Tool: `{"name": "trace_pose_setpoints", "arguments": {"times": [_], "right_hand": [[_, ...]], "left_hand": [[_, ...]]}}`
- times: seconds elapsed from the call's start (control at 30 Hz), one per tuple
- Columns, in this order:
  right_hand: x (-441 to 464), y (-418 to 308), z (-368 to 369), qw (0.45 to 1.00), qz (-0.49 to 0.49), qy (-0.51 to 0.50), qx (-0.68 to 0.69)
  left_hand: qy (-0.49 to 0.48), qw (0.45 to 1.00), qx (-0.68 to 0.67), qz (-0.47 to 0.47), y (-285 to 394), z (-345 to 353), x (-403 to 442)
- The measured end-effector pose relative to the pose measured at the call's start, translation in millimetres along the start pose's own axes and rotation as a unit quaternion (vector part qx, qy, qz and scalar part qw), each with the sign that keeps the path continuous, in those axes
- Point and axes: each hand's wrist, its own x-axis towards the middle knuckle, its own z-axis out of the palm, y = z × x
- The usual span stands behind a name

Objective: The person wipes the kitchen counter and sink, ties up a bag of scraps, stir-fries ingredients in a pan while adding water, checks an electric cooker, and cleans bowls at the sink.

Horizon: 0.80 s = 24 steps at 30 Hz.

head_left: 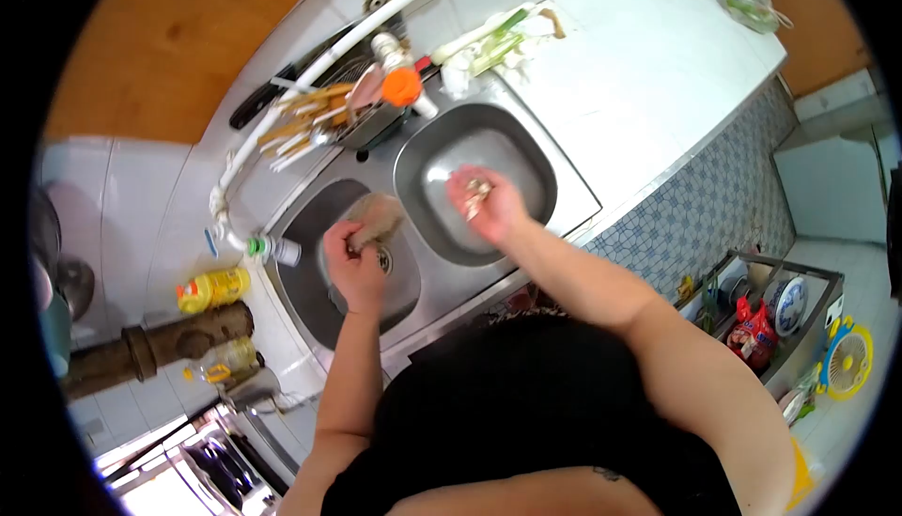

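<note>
My left hand [356,269] is over the left sink basin [305,281], with its fingers closed on a limp beige piece that looks like a cloth or mesh bag [380,218]. Beside it the drain [384,259] shows in the basin floor. Palm up, my right hand [490,208] is cupped over the right basin [451,140]. Several small pale pieces [477,195], perhaps garlic or food scraps, rest in that palm; their exact kind is too small to tell.
Behind the sink stand a utensil holder [376,126] and a white pipe [329,51]. Green onion scraps [498,44] lie on the white counter [639,55]. To the left are a yellow bottle [214,290] and a white bottle [280,250].
</note>
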Motion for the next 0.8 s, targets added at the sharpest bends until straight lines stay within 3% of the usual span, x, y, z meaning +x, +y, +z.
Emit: {"name": "trace_pose_setpoints", "arguments": {"times": [0.07, 0.13, 0.17, 0.2, 0.3, 0.43, 0.5, 0.57, 0.63, 0.67, 0.8], "right_hand": [[-7.2, -27.6, -7.1, 0.998, -0.018, 0.016, -0.052], [-20.2, -49.6, -3.8, 0.989, -0.051, 0.090, -0.102], [-22.4, -58.7, -5.4, 0.989, -0.052, 0.096, -0.105], [-29.9, -70.4, -6.1, 0.987, -0.058, 0.103, -0.107], [-54.9, -105.8, 5.4, 0.988, -0.079, 0.109, -0.075], [-82.5, -162.8, 25.6, 0.994, -0.098, 0.044, -0.003], [-99.5, -206.0, 30.8, 0.994, -0.102, 0.004, 0.048], [-129.2, -257.1, 40.2, 0.992, -0.126, -0.018, 0.023], [-159.7, -316.9, 42.1, 0.989, -0.145, -0.025, -0.004], [-177.2, -350.3, 44.2, 0.985, -0.170, -0.017, -0.016], [-241.8, -470.3, 15.5, 0.968, -0.252, -0.014, -0.011]], "left_hand": [[-0.002, 0.997, 0.037, -0.066, -30.6, -37.3, -19.6], [-0.107, 0.980, 0.151, -0.074, -38.6, -58.9, -29.3], [-0.163, 0.964, 0.199, -0.072, -40.5, -60.5, -33.8], [-0.241, 0.930, 0.238, -0.142, -42.3, -56.9, -42.9], [-0.280, 0.917, 0.250, -0.133, -7.7, -23.8, -38.4], [-0.245, 0.952, 0.180, 0.025, 46.8, 58.1, -19.6], [-0.271, 0.949, 0.151, 0.058, 80.9, 108.7, -13.3], [-0.305, 0.936, 0.138, 0.104, 118.3, 161.7, -5.7], [-0.332, 0.932, 0.125, 0.070, 167.5, 216.8, 2.0], [-0.308, 0.929, 0.126, 0.159, 167.8, 250.1, 2.8], [-0.332, 0.914, 0.075, 0.221, 263.2, 374.0, 11.6]]}}
